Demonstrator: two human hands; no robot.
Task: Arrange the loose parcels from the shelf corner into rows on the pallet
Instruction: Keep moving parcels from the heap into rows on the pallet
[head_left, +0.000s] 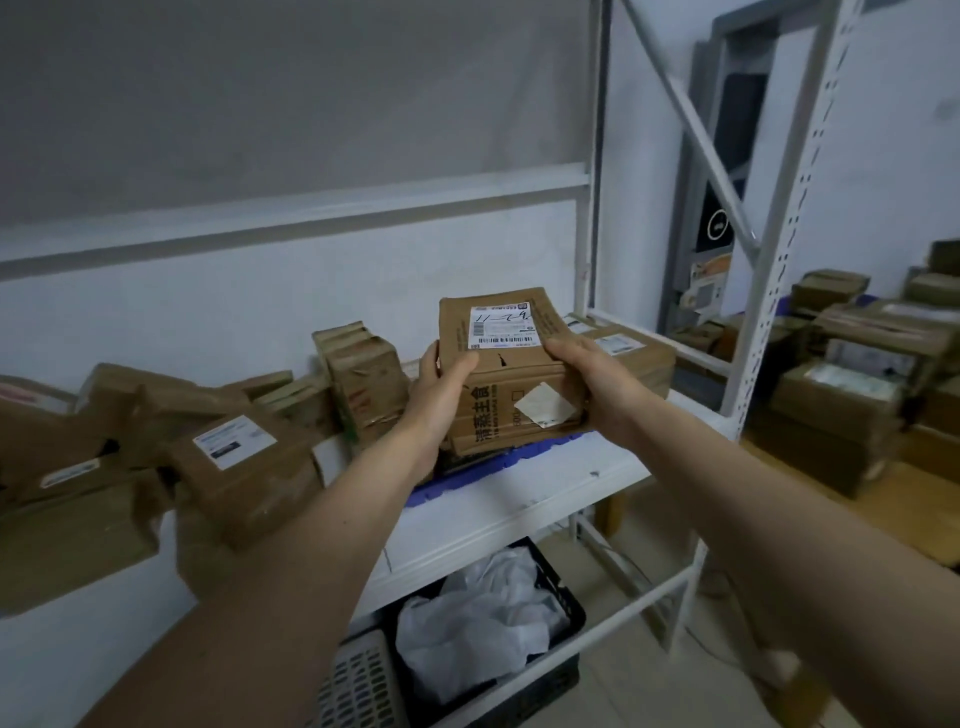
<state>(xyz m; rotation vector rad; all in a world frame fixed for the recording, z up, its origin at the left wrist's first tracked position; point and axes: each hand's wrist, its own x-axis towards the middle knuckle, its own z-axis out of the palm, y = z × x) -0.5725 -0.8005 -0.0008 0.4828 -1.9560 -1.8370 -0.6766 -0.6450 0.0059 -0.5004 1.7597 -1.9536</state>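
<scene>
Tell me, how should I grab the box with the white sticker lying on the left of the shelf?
Probably grip the box by its two short ends, one hand each side, coming from the front. It lies tilted on the other boxes with its label up, so its ends look free, just as both hands hold the lifted box.

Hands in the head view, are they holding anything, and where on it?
Both hands grip one cardboard parcel: left hand on its left edge, right hand on its right edge.

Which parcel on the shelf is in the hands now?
The upright parcel with the handwritten label, gripped by the left hand and right hand; the others lie untouched.
</scene>
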